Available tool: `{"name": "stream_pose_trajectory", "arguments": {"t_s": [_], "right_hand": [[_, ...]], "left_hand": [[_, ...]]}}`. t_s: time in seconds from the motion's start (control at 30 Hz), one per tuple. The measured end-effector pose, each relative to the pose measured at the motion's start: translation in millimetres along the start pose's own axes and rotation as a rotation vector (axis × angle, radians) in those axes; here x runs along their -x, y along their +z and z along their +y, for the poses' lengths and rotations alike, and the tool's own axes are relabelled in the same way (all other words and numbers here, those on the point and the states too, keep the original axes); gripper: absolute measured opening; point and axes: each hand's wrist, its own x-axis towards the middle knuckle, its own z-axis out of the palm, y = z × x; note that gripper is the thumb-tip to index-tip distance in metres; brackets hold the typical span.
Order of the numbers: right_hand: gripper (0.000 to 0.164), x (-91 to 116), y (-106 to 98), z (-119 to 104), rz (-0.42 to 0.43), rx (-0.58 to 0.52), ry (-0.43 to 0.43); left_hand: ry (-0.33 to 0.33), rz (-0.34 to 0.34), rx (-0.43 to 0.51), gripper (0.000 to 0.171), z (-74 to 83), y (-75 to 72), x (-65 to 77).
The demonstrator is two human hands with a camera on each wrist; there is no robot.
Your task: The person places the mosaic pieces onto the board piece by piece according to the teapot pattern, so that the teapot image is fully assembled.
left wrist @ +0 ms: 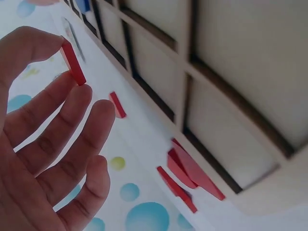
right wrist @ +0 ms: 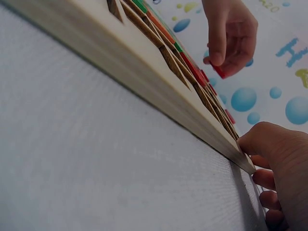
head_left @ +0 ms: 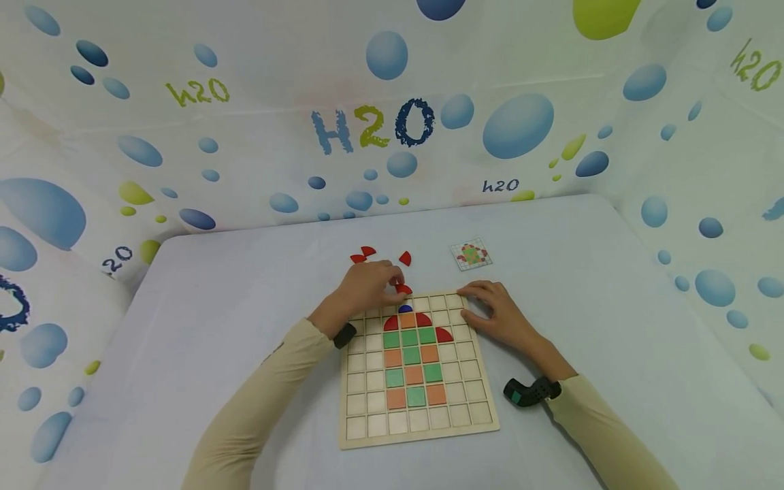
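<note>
My left hand point(head_left: 370, 282) pinches a red quarter-circle tile point(left wrist: 73, 61) between thumb and fingertips, just over the far edge of the wooden grid board point(head_left: 422, 439). A blue rounded tile point(head_left: 405, 309) sits near that edge in the board. Below it, an orange square point(head_left: 407, 320) lies between two red quarter-circles, with a third red one point(head_left: 444, 334) to the lower right. Several green and orange squares fill the middle columns. My right hand point(head_left: 499, 313) grips the board's far right corner, thumb against the rim and fingers curled at the corner.
Beyond the board lie loose red quarter-circle tiles, one point(head_left: 405, 258) apart and others point(head_left: 367, 250) close together behind my left hand. A small pattern card point(head_left: 471, 254) lies at the back right. White cloth with printed drops covers the table and wall.
</note>
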Motion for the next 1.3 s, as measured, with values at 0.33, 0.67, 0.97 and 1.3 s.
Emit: {"name": "stream_pose_trajectory", "arguments": {"t_s": [0.33, 0.67, 0.97, 1.3], "right_hand": [[0.038, 1, -1, 0, -0.007, 0.002, 0.004], [0.037, 2, 0, 5, 0.015, -0.001, -0.036], [0.038, 2, 0, 3, 0.009, 0.0, -0.025], [0.038, 0, -1, 1, -0.004, -0.006, -0.01]], "left_hand": [[0.107, 0.025, -0.062, 0.025, 15.2, 5.0, 3.8], [0.23, 0.032, -0.089, 0.023, 31.2, 5.1, 10.0], [0.308, 0.069, -0.061, 0.016, 41.7, 8.9, 9.6], [0.415, 0.079, -0.079, 0.018, 54.9, 10.4, 8.5]]}}
